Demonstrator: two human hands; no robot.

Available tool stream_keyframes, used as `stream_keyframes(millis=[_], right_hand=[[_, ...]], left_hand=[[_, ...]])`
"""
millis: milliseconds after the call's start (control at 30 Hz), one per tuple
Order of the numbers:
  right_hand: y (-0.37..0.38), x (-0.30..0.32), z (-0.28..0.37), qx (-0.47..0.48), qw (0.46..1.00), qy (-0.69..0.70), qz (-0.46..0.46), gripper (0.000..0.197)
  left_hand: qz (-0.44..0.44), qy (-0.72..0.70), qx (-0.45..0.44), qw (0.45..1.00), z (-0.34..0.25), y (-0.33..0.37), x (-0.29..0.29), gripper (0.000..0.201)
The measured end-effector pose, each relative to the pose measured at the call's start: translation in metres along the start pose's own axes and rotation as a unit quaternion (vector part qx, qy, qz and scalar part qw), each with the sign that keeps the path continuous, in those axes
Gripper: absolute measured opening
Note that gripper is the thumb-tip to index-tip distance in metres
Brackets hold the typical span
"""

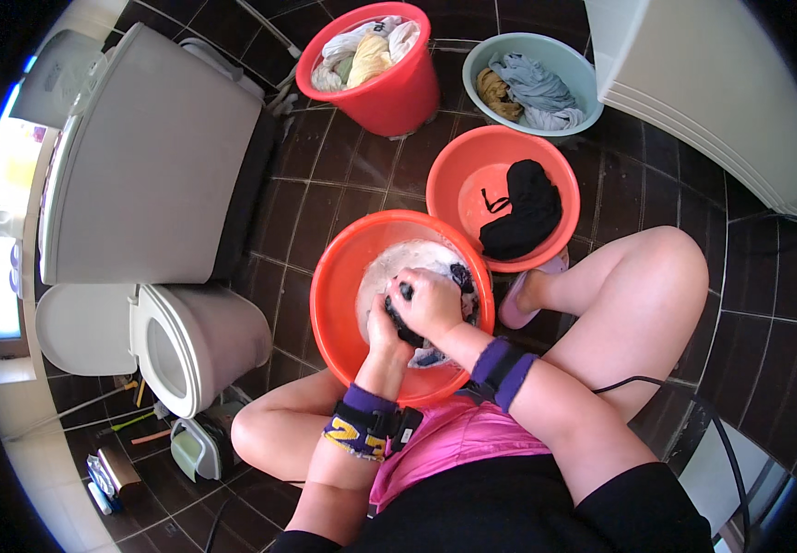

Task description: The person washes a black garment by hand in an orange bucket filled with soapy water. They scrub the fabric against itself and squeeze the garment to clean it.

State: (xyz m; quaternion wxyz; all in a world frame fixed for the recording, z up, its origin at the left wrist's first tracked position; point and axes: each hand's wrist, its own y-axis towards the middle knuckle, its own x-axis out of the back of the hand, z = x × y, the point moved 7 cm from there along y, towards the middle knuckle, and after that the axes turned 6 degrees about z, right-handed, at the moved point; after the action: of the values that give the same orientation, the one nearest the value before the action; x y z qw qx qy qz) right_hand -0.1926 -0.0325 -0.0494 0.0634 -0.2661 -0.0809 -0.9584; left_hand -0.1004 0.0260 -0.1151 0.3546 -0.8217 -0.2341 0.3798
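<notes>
Both my hands are over an orange basin [329, 309] between my knees, which holds sudsy water [382, 276]. My left hand [386, 330] and my right hand [428, 306] are closed together around a bunched piece of dark wet cloth [398, 323]. Only small parts of that cloth show between my fingers, so I cannot tell which garment it is. More wet laundry, dark and pale, lies in the suds [461, 276] beside my right hand and below it. Purple bands [502, 369] circle both my wrists.
Touching this basin at the back right, another orange basin [445, 189] holds a black garment [523, 212]. Farther back stand a red bucket [398, 97] of light cloths and a pale blue basin [569, 55] with clothes. A toilet [200, 346] and a washing machine [159, 166] are at left.
</notes>
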Motion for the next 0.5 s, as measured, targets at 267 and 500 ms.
stream_keyframes(millis=[267,500], right_hand=[[0.013,-0.002,-0.035,-0.069,0.985,0.150,0.037,0.039],[0.002,-0.029,-0.023,-0.128,0.953,0.243,0.130,0.040]], left_hand=[[0.018,-0.018,0.008,1.000,-0.039,-0.008,0.004,0.049],[0.009,-0.013,-0.012,1.000,-0.050,0.013,0.059,0.058]])
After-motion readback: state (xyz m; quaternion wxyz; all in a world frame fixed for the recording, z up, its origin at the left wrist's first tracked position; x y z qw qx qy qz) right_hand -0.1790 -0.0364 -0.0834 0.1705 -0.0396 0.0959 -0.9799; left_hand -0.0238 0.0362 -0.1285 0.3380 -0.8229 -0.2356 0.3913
